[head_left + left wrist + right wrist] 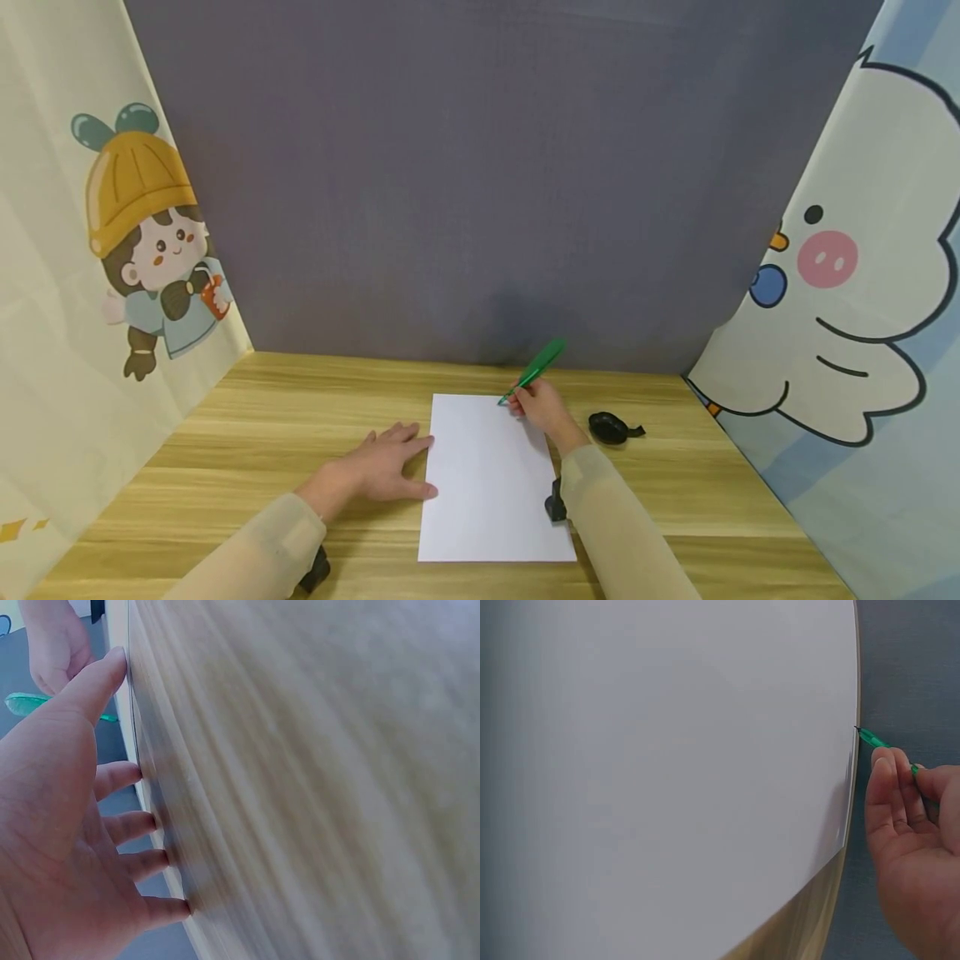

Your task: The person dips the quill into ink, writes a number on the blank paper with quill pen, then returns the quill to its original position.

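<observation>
A blank white sheet of paper (487, 483) lies lengthwise on the table before me. My right hand (546, 408) pinches a green pen (542, 362) with a broad, feather-shaped upper end, which leans up and to the right. Its tip (858, 729) is at the sheet's far part, toward the right; whether it touches the paper I cannot tell. At the sheet's left edge my left hand (386, 467) rests with fingers spread, thumb and index finger reaching the edge. In the left wrist view those fingers (120, 778) are extended, their tips on the tabletop.
To the right of the sheet lies a small black rounded object (609, 428) with a short tail. The wood-grain table (300, 425) ends at a dark grey cloth panel (480, 208). Printed cartoon curtains (52, 333) hang on both sides. Black wrist straps show at both sleeves.
</observation>
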`<state>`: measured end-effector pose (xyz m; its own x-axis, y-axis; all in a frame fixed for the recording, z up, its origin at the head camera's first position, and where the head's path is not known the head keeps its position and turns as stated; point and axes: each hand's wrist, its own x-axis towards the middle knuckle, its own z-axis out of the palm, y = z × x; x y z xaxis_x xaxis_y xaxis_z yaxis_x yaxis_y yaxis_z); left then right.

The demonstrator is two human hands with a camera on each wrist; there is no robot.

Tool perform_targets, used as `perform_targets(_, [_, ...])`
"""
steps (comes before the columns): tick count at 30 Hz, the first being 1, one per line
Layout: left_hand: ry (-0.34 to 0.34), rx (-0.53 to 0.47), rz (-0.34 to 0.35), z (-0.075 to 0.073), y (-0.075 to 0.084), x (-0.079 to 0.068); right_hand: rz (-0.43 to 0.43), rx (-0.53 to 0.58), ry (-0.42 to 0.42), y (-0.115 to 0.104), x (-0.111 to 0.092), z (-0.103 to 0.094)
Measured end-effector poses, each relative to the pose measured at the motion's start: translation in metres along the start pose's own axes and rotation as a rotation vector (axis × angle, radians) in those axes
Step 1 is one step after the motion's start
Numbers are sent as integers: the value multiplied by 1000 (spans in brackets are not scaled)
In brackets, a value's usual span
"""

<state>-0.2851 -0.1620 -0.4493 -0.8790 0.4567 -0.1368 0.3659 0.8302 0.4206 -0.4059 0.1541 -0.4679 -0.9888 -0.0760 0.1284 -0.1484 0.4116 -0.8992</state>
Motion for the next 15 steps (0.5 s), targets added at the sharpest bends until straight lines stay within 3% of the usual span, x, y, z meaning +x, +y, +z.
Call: perform_targets(15, [1, 16, 7, -3, 2, -1, 16, -16, -6, -2, -1, 0])
